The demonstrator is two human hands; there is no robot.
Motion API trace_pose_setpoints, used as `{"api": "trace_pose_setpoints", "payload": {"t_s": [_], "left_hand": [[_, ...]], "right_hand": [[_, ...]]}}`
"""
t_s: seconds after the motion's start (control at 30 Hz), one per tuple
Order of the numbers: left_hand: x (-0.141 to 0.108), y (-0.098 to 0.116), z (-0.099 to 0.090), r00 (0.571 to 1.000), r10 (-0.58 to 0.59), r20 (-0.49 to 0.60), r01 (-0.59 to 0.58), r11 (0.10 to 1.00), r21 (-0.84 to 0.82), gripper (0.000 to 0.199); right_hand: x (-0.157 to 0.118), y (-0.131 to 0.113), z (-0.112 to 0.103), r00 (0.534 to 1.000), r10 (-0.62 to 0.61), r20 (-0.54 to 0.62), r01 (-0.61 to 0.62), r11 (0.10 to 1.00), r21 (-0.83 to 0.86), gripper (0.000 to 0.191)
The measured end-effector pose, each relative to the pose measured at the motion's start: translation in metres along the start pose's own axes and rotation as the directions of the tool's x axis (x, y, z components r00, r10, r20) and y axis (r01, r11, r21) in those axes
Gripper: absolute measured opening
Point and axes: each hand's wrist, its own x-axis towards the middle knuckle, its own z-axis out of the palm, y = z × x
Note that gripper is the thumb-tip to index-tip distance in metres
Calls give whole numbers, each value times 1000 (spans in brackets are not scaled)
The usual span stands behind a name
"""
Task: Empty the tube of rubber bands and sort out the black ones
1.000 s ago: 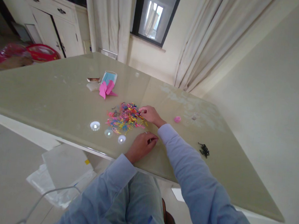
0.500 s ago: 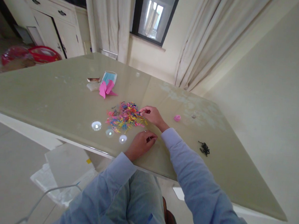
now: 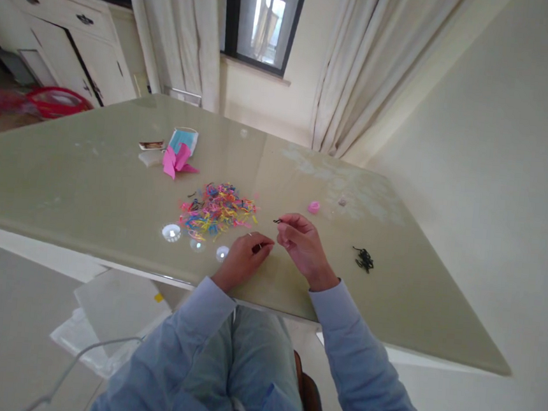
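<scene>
My right hand point(image 3: 302, 243) is raised a little over the table, thumb and forefinger pinching a black rubber band point(image 3: 277, 221) whose loop sticks out to the left. Close beside it, my left hand point(image 3: 245, 258) rests low by the table's near edge with its fingertips pressed together; whatever they may hold is too small to make out. A loose heap of small multicoloured rubber bands point(image 3: 218, 210) lies just beyond my left hand. Off to the right is a small pile of black rubber bands point(image 3: 364, 259), apart from both hands.
A pink ring-like piece point(image 3: 314, 207) lies beyond my right hand, with a small clear item point(image 3: 342, 201) near it. At the far left of the glossy table point(image 3: 96, 203) are a blue face mask point(image 3: 184, 140), a pink folded paper point(image 3: 178, 160) and a small narrow packet point(image 3: 151, 145).
My right hand has drawn back from the coloured heap towards the right, bringing a black rubber band with it. My left hand stays near the table edge. The whole view has shifted slightly.
</scene>
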Motion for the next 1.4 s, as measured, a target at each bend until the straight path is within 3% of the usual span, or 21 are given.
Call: {"api": "trace_pose_setpoints", "payload": {"t_s": [0.23,0.5,0.67,0.9,1.07,1.23,1.4], "left_hand": [[0,1,-2,1000,-15,-15,15,1000,-1,21],[-1,-4,-3,999,-49,-9,49,999,1,29],[-2,-4,-4,998,-52,-28,52,999,10,32],[-2,-2,-5,998,-49,-36,50,999,7,33],[-3,1,-6,997,-66,-37,67,997,24,34],[-4,5,-7,997,-71,-39,72,997,23,36],[-4,3,-8,995,-90,-38,91,995,32,35]], "right_hand": [[-45,-13,-12,996,-67,-55,75,985,158,18],[-95,-28,-10,994,-83,-76,106,922,372,17],[-106,-34,-10,993,-61,-97,100,873,477,18],[-110,-35,-18,991,-50,-126,107,863,494,15],[-111,-31,-39,969,-78,-236,161,919,359,17],[-110,-25,-87,879,-174,-444,176,984,-38,20],[-107,-28,-149,772,-370,-516,101,874,-476,25]]}}
